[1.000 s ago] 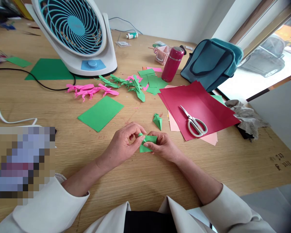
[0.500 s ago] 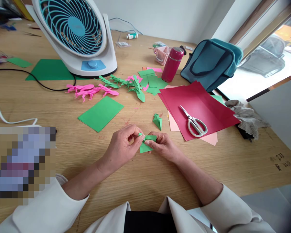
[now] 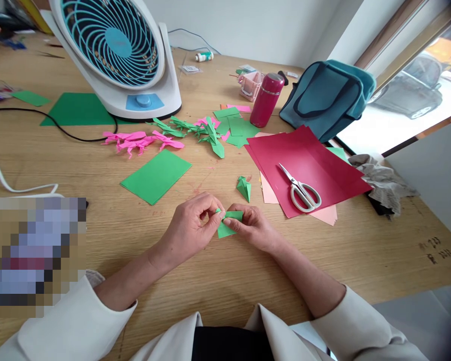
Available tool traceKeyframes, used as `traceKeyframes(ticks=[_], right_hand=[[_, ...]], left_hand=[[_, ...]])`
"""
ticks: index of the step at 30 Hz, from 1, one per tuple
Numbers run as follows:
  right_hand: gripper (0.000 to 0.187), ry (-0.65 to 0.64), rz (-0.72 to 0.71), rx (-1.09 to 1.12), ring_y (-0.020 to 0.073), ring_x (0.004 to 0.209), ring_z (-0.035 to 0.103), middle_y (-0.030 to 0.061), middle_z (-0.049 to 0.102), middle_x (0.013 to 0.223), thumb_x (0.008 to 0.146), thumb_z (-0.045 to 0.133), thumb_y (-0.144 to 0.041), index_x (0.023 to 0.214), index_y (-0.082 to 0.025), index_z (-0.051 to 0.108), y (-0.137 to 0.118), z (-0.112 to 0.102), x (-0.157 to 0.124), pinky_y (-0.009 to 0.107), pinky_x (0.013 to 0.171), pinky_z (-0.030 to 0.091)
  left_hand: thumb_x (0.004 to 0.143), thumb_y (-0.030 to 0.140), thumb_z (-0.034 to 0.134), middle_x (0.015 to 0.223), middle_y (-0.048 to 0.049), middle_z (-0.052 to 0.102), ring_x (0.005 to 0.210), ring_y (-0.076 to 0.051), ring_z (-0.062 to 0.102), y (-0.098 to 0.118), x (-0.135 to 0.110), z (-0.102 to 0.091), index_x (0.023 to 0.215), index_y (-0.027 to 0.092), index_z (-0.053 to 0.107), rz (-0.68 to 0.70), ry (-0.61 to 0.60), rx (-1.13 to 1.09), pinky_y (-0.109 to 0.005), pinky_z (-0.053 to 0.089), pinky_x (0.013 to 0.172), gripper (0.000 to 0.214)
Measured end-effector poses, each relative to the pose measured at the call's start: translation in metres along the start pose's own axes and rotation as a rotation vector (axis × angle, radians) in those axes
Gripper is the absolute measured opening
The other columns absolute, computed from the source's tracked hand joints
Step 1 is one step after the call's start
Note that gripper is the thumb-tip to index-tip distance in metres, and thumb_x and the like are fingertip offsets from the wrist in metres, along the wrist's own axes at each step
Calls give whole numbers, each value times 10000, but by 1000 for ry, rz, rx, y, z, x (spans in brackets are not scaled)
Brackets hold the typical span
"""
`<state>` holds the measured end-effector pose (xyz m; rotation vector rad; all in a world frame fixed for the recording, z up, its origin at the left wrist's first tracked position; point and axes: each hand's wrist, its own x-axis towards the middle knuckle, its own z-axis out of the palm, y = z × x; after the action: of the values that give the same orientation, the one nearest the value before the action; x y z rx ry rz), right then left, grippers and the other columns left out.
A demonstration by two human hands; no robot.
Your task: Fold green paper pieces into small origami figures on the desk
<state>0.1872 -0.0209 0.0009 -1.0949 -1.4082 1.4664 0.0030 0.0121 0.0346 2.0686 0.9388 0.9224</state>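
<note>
Both hands hold one small piece of green paper (image 3: 226, 230) just above the wooden table. My left hand (image 3: 195, 218) pinches its upper left corner between thumb and index finger. My right hand (image 3: 253, 225) grips its right side, the thumb pressed flat on top and the other fingers behind. A crease or folded strip shows along the paper's upper edge; the fingertips cover part of it. Just beyond my right hand lies a folded green paper piece (image 3: 244, 189). A flat green sheet (image 3: 156, 176) rests farther to the left.
Pink folded figures (image 3: 135, 143) and green folded figures (image 3: 212, 138) lie mid-table. At right, scissors (image 3: 302, 193) rest on red sheets (image 3: 263, 155). Behind stand a fan (image 3: 161, 98), a red bottle (image 3: 266, 103) and a teal bag (image 3: 323, 100). A blurred patch (image 3: 33, 250) covers the left.
The left fingertips have shifted slightly at the paper's corner, hiding more of it. Otherwise both hands keep nearly the same place and grip.
</note>
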Motion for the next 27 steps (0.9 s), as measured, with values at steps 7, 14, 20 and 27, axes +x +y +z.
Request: traceKeyframes(ticks=[7,14,20,27], right_hand=[[348,-27,14,9,99,629,406,-41,473,690,848,718,-498,820,-172,600,7,-1,0,240,573,315],[395,-12,58,38,95,598,405,-43,489,675,828,716,-547,810,-177,579,7,1,1,233,545,310],[352,-10,46,-60,98,592,365,-55,444,655,877,679,-506,801,-189,546,7,1,-2,245,537,281],[352,17,15,-126,103,608,371,-54,436,663,888,666,-504,799,-188,536,3,6,-3,250,546,279]], left_hand=[[894,215,554,799,-15,661,709,-138,572,-4,3,-4,724,185,548,-98,-90,-36,-268,414,634,173],[890,193,562,791,-17,624,716,-139,554,-4,4,-8,709,187,531,-47,-114,-8,-271,418,640,184],[899,134,532,782,-11,600,726,-141,558,1,1,-7,710,193,485,56,-87,119,-288,441,703,204],[917,134,477,820,-27,601,761,-164,570,8,-3,-6,753,187,515,43,-100,303,-301,437,681,176]])
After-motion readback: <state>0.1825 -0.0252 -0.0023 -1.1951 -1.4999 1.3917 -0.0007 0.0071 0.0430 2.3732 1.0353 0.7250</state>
